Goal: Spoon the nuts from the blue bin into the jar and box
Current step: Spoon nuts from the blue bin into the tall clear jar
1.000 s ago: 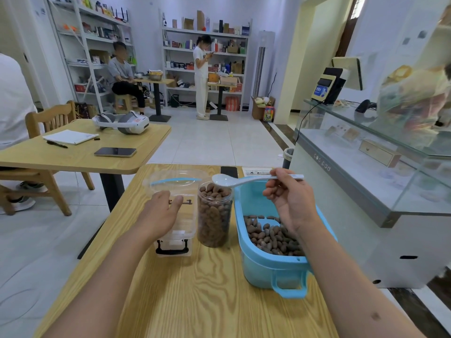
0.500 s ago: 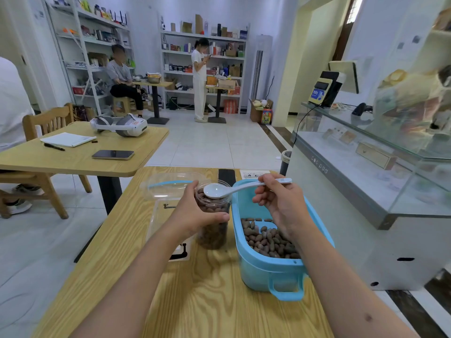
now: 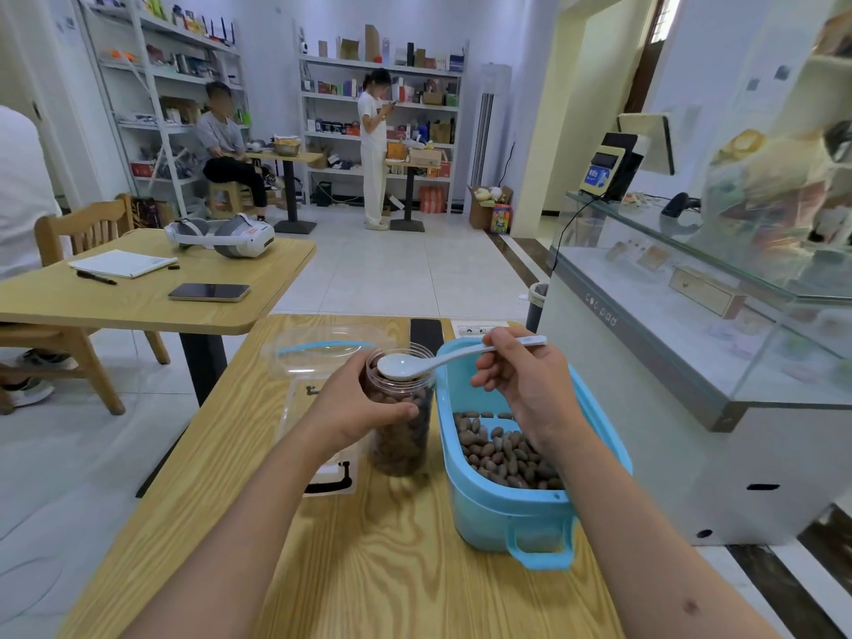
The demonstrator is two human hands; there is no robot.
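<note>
A clear plastic jar (image 3: 400, 447), nearly full of brown nuts, stands upright on the wooden table (image 3: 392, 569). My left hand (image 3: 357, 403) grips the jar around its upper part. My right hand (image 3: 521, 385) holds a white spoon (image 3: 433, 362) by the handle, its empty bowl hovering over the jar's mouth. To the right of the jar sits the blue bin (image 3: 511, 509) with a layer of nuts (image 3: 498, 449) in it. A clear plastic box (image 3: 322, 357) with an open lid lies left of the jar, partly hidden by my left hand.
A glass display counter (image 3: 691, 343) runs close along the table's right side. Another wooden table (image 3: 138, 302) with a phone, notebook and headset stands at left, with a chair. Two people are at the far shelves.
My left hand moved from the box to the jar and gripped it. The spoon came lower over the jar's mouth.
</note>
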